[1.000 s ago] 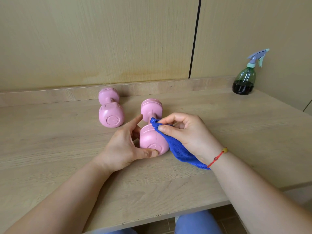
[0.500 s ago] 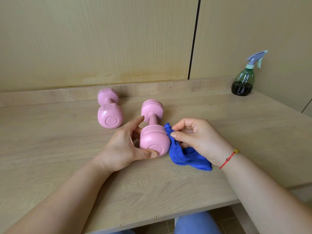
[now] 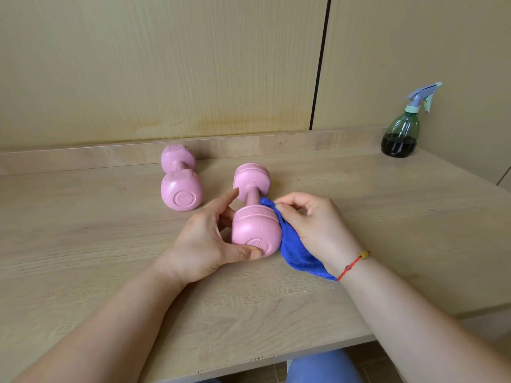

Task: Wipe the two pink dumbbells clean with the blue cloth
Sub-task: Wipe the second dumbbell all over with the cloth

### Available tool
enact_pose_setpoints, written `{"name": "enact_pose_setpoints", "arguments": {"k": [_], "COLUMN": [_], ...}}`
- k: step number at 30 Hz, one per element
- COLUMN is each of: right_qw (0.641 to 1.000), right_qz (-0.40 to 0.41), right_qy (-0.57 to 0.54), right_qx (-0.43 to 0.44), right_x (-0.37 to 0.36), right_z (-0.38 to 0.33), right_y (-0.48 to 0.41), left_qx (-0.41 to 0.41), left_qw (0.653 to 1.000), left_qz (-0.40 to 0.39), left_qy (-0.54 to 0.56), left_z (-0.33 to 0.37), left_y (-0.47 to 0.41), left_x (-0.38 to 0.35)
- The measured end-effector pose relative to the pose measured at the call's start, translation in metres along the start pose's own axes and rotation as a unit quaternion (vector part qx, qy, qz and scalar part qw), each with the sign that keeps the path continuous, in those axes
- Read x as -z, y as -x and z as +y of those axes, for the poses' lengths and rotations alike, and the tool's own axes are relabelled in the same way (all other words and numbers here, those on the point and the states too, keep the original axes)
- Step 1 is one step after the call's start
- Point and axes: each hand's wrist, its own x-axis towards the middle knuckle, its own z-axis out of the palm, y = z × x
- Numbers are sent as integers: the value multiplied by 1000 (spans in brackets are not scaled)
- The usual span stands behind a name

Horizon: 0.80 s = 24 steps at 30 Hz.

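Two pink dumbbells lie on the wooden table. The nearer dumbbell (image 3: 255,225) points away from me. My left hand (image 3: 206,241) holds its near head, thumb across the end face and fingers on the left side. My right hand (image 3: 318,228) pinches the blue cloth (image 3: 294,248) and presses it against the right side of that head, up by the handle. The rest of the cloth trails under my right wrist. The second dumbbell (image 3: 181,186) lies untouched to the left and further back.
A green spray bottle (image 3: 401,134) with dark liquid and a purple trigger stands at the table's back right corner. A low wooden ledge (image 3: 83,158) runs along the back by the wall. The table's front edge (image 3: 249,360) is close to my lap.
My right hand slid the cloth down the right side of the near head, then back up toward the handle. My left hand kept its hold. The second dumbbell stayed put.
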Motion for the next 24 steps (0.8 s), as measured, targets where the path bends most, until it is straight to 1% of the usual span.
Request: {"name": "enact_pose_setpoints", "arguments": {"k": [3,7,9,11,13,17,21,24], "right_qw": [999,994,990,988,990,998,1000,999], "right_qz": [17,63,54,31,13,-14,-25,-32], "right_qy": [-2,-6,18,39,53,34,10,31], "right_qx": [28,92,130,148,131,52,16,-4], "right_x": [-3,0,-1,0,2,9,13,17], "right_z": [0,-3,-7,-10,-10,-5,-2,3], "right_y": [8,19,21,20,16,13,14,10], "left_qx": [-8,-29,-40,-46,-44,-58,-77,-88], "left_qw": [1000,998,997,997,997,995,993,991], "left_qz": [16,50,58,62,70,87,85,87], "left_qy": [-4,-13,-14,-16,-4,-5,-25,-47], "left_z": [4,5,5,5,5,4,6,7], "left_y": [2,2,1,1,3,4,6,7], "left_x": [-2,-5,-7,-9,-10,-10,-15,-17]}}
